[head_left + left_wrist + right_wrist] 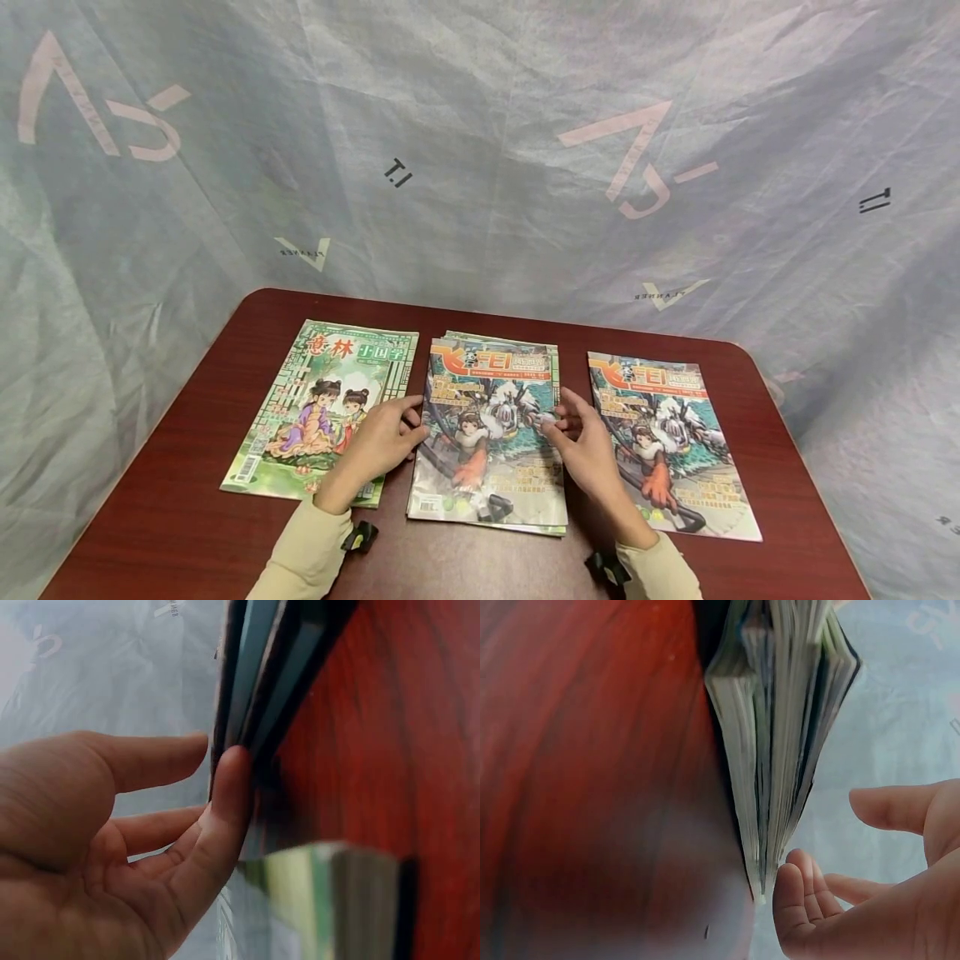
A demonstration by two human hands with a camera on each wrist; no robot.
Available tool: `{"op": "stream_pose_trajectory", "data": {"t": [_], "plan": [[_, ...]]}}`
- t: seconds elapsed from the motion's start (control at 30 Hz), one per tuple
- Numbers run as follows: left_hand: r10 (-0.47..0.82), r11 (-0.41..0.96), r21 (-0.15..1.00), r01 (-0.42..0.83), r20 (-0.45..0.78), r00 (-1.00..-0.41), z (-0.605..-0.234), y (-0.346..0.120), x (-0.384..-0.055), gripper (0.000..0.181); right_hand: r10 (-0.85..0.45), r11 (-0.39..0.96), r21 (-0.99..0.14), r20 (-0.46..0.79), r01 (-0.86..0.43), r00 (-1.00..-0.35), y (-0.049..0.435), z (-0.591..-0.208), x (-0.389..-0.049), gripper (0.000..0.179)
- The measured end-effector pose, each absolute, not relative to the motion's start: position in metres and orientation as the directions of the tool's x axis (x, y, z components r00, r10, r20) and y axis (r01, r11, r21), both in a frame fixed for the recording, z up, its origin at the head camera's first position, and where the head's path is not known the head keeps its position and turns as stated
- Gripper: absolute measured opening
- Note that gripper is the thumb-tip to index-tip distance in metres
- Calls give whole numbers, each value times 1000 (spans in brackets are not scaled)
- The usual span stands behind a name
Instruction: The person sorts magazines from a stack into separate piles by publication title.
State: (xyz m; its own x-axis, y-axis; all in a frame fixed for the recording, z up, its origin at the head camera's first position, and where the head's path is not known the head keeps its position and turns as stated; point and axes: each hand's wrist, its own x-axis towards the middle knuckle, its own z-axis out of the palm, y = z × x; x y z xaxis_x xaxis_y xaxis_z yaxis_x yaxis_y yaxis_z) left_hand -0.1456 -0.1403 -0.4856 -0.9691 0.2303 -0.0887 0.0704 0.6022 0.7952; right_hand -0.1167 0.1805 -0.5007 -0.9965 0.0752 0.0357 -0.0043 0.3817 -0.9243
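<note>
A stack of magazines (487,442) lies in the middle of the table, a grey-teal FEI cover on top and a green one showing at its edges. My left hand (386,437) is at the stack's left side; in the left wrist view its fingers (229,795) reach the spines, with the thumb not pressed down on them. At the right side is my right hand (588,442), fingers loosely bent. The right wrist view shows its fingertips (787,892) close beside the page edges (769,772), thumb apart; contact is hard to tell.
A green magazine (330,367) with two cartoon children lies at the left, partly under my left forearm. Another FEI magazine (675,442) lies at the right, near my right wrist. The dark red table (187,467) backs onto a grey printed cloth (480,167).
</note>
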Motion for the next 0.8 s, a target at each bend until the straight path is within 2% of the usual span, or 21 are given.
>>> {"op": "stream_pose_trajectory", "data": {"t": [0.53, 0.63, 0.8], "plan": [[217, 678, 697, 234, 114, -969, -489, -131, -145, 54, 90, 443, -894, -28, 65, -996, 187, -500, -117, 64], [221, 661, 707, 253, 139, -965, -490, -130, -144, 53, 87, 456, -887, -35, 72, -996, 188, -501, -117, 64], [218, 612, 758, 224, 111, -970, -492, -125, -142, 55, 63, 475, -876, -63, 85, -996, 190, -502, -118, 66]]}}
